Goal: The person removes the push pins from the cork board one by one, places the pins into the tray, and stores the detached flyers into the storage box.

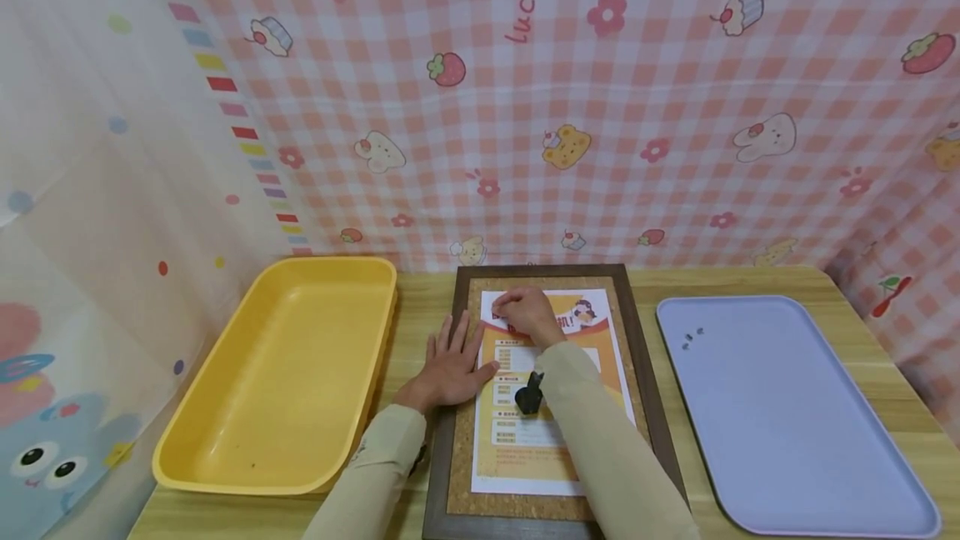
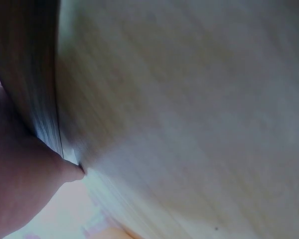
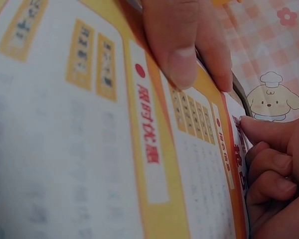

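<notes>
A printed poster in orange and white lies on a cork board with a dark wooden frame. My left hand rests spread across the frame's left side, its thumb and fingertips over the poster's left edge. Near the poster's upper left corner, my right hand has one extended digit pressing on the paper. Its other fingers are curled in toward the palm in the right wrist view. I cannot tell whether something small sits under that pressing tip. The left wrist view shows part of the left hand beside the frame.
To the left stands a yellow tray. On the right a lavender tray carries several tiny dark pieces near its upper left. All of it is on a wooden table against a checked curtain.
</notes>
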The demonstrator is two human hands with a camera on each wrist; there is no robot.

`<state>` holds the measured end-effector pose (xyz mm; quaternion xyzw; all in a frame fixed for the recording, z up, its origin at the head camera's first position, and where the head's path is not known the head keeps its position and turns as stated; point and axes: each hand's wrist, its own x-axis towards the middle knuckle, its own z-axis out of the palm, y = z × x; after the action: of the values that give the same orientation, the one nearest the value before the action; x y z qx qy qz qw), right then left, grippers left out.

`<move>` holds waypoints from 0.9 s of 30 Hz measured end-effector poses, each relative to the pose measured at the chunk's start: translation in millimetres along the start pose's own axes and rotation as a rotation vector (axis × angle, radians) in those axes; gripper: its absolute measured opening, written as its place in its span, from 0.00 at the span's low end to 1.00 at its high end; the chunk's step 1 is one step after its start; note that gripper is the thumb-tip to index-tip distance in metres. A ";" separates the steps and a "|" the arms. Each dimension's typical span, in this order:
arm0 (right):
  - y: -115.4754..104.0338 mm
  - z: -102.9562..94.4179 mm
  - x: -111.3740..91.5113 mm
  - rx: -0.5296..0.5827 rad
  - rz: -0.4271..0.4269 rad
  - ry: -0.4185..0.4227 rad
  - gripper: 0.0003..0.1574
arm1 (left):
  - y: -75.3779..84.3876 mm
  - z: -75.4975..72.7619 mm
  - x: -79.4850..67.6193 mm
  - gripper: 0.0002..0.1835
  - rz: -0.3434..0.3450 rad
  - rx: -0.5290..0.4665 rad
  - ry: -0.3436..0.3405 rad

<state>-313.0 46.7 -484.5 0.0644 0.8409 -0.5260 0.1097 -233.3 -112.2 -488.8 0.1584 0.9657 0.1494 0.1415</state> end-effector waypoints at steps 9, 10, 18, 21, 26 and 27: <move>2.6 -0.5 2.1 0.004 0.012 -0.005 0.04 | -1.2 1.0 0.1 0.39 -0.001 0.001 -0.003; 2.6 -0.2 2.4 0.004 0.011 -0.005 0.04 | -0.9 0.6 0.0 0.39 -0.001 0.000 -0.004; 1.0 1.9 1.6 0.003 0.000 0.011 0.04 | -0.8 -0.3 -0.5 0.39 -0.002 0.009 -0.002; -0.7 2.2 0.1 0.007 0.012 0.007 0.04 | -0.4 -0.3 -1.1 0.39 0.001 0.000 0.002; -1.7 1.5 -1.3 0.015 0.022 -0.006 0.04 | 0.4 -1.1 -2.1 0.39 0.006 -0.011 0.008; -1.5 1.3 -1.4 0.019 0.017 -0.009 0.04 | 0.5 -1.3 -2.2 0.39 0.005 -0.009 0.009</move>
<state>-311.8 45.0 -483.4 0.0704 0.8349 -0.5331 0.1173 -231.5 -112.8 -486.9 0.1596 0.9652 0.1547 0.1376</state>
